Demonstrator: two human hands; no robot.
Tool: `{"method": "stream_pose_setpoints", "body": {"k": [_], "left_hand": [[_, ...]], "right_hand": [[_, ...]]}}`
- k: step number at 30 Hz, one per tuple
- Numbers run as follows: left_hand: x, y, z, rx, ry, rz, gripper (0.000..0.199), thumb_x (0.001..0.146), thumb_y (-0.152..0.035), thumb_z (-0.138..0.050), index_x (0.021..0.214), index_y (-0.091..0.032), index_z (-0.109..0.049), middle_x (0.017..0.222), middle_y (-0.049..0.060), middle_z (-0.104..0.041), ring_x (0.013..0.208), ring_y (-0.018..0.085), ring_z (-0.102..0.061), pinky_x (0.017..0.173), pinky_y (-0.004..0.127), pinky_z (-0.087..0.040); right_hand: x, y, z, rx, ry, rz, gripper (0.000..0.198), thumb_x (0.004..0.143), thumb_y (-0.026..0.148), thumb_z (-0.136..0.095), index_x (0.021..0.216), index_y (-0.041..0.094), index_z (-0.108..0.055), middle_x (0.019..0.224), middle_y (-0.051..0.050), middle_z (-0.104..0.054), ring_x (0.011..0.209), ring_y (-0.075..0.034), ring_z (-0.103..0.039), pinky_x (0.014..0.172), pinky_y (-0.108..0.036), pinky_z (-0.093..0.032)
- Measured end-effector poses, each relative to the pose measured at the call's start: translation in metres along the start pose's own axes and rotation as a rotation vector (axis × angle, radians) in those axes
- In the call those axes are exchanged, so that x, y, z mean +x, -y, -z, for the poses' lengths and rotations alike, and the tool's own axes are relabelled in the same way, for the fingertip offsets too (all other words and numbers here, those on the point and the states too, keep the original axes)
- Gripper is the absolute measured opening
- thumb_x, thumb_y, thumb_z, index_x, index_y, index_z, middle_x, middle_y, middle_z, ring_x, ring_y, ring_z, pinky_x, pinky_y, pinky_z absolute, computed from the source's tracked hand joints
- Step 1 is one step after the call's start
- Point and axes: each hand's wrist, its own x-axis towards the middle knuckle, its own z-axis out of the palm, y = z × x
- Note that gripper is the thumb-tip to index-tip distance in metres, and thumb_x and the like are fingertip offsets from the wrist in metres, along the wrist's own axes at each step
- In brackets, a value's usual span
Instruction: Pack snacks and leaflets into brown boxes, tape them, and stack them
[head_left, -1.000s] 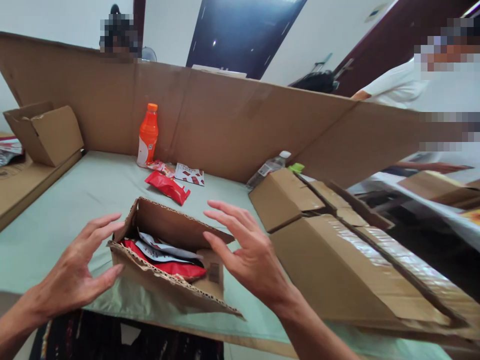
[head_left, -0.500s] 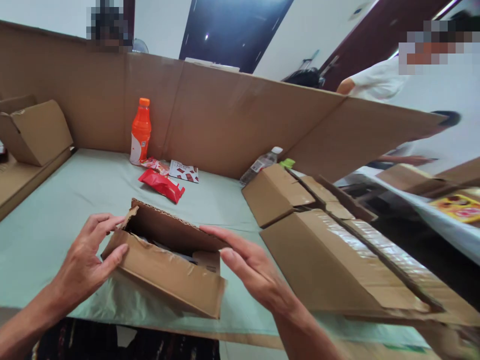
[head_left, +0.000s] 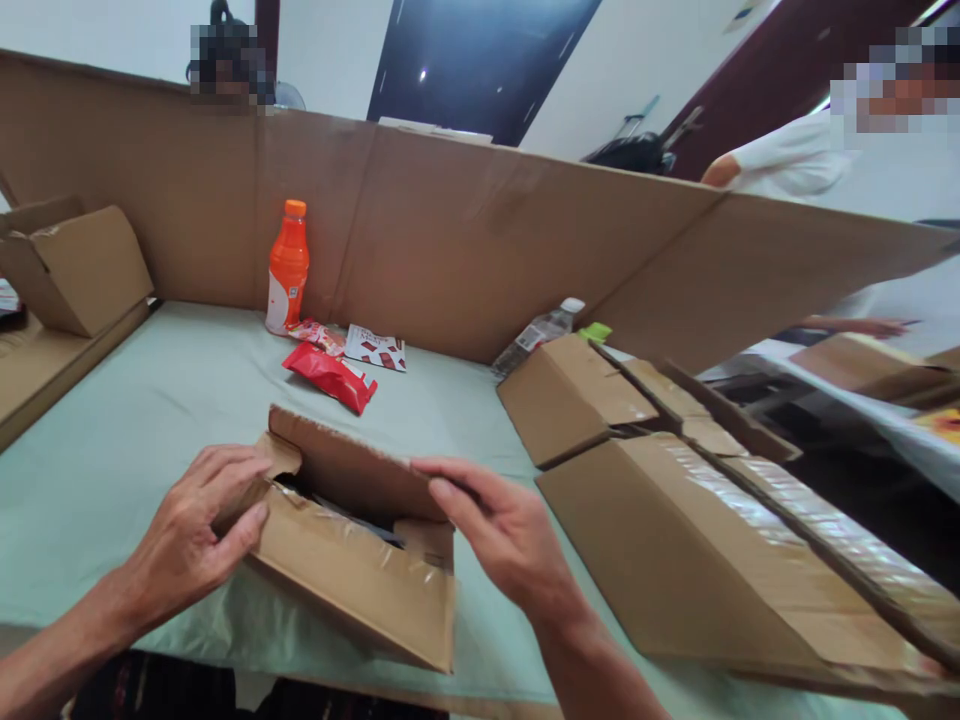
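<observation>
A small brown cardboard box sits tilted near the table's front edge, partly open at the top. Its long far flap stands up, and a short flap at the left end leans inward. Something dark shows through the gap, too hidden to name. My left hand grips the left end of the box, thumb on the near side and fingers at the short flap. The right end of the long flap is held between thumb and fingers of my right hand.
Farther back stand an orange drink bottle, a red snack packet and a white printed packet. A clear bottle leans behind large cardboard boxes on the right. Another box is at left. A cardboard partition borders the table; people are beyond.
The short left flap has folded inward over the opening, and the long flap leans slightly nearer. My right hand has closed more on the long flap. The view has shifted a little.
</observation>
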Motion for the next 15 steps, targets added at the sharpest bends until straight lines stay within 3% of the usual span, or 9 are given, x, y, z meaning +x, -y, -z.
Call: {"method": "stream_pose_setpoints", "body": {"k": [3, 7, 9, 12, 15], "left_hand": [[-0.007, 0.005, -0.003, 0.031, -0.046, 0.107, 0.036, 0.103, -0.024, -0.054, 0.139, -0.025, -0.049, 0.136, 0.012, -0.061, 0.126, 0.027, -0.064, 0.105, 0.043, -0.06], [-0.013, 0.013, -0.01, -0.044, -0.057, 0.159, 0.038, 0.105, -0.026, -0.053, 0.143, -0.028, -0.047, 0.142, 0.01, -0.055, 0.134, 0.027, -0.059, 0.113, 0.045, -0.054], [-0.014, 0.017, -0.011, -0.11, -0.013, 0.162, 0.031, 0.107, -0.024, -0.048, 0.136, -0.03, -0.056, 0.143, 0.008, -0.056, 0.133, 0.026, -0.06, 0.11, 0.041, -0.056], [-0.017, 0.023, -0.008, -0.151, 0.071, 0.168, 0.029, 0.107, -0.031, -0.047, 0.13, -0.034, -0.065, 0.147, 0.004, -0.057, 0.131, 0.027, -0.063, 0.102, 0.037, -0.061], [-0.035, 0.033, -0.005, -0.101, 0.12, 0.217, 0.044, 0.104, -0.044, -0.048, 0.147, -0.044, -0.055, 0.16, 0.002, -0.05, 0.141, 0.038, -0.056, 0.108, 0.055, -0.059]], "right_hand": [[-0.026, 0.017, 0.0, -0.072, 0.137, 0.222, 0.032, 0.106, 0.047, -0.057, 0.123, 0.026, -0.074, 0.12, -0.008, -0.081, 0.111, -0.026, -0.076, 0.093, -0.038, -0.061], [-0.06, 0.021, -0.011, -0.282, 0.213, 0.376, 0.067, 0.103, 0.063, -0.053, 0.152, 0.018, -0.052, 0.148, -0.018, -0.066, 0.142, -0.033, -0.059, 0.118, -0.05, -0.044], [-0.068, 0.016, -0.02, -0.352, 0.174, 0.411, 0.067, 0.103, 0.061, -0.053, 0.154, 0.017, -0.049, 0.152, -0.02, -0.062, 0.15, -0.032, -0.05, 0.125, -0.051, -0.035], [-0.068, 0.009, -0.027, -0.414, 0.101, 0.477, 0.051, 0.106, 0.057, -0.049, 0.142, 0.022, -0.058, 0.151, -0.018, -0.062, 0.152, -0.029, -0.046, 0.126, -0.05, -0.031], [-0.058, 0.004, -0.026, -0.441, 0.083, 0.53, 0.051, 0.106, 0.061, -0.046, 0.137, 0.023, -0.063, 0.143, -0.016, -0.067, 0.15, -0.026, -0.049, 0.125, -0.048, -0.032]]}}
